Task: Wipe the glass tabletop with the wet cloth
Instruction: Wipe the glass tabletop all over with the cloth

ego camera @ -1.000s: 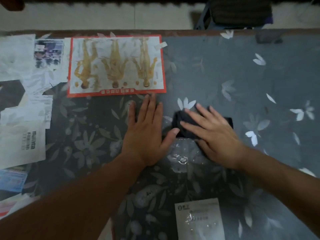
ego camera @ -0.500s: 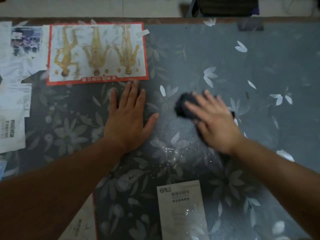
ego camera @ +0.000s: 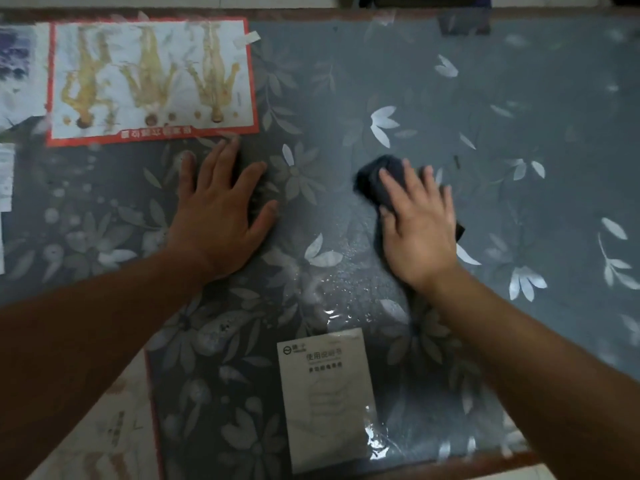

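A glass tabletop [ego camera: 502, 109] covers a blue-grey floral sheet and fills most of the head view. My right hand [ego camera: 417, 226] lies flat on a dark wet cloth [ego camera: 375, 180] right of centre and presses it onto the glass; most of the cloth is hidden under the palm, with a corner [ego camera: 460, 231] showing at the hand's right. My left hand [ego camera: 221, 216] rests flat on the glass left of centre, fingers spread, holding nothing. Water droplets [ego camera: 343, 271] glisten on the glass between and below the hands.
Under the glass lie a red-bordered poster [ego camera: 152, 81] at the back left, white papers [ego camera: 7, 174] along the left edge and a white leaflet [ego camera: 325, 396] near the front. The table's wooden front edge [ego camera: 485, 462] is at the lower right. A dark chair [ego camera: 464, 15] stands beyond the far edge.
My right hand has slid the cloth to the right, away from my left hand, leaving a wet streak. My left hand has stayed flat in place.
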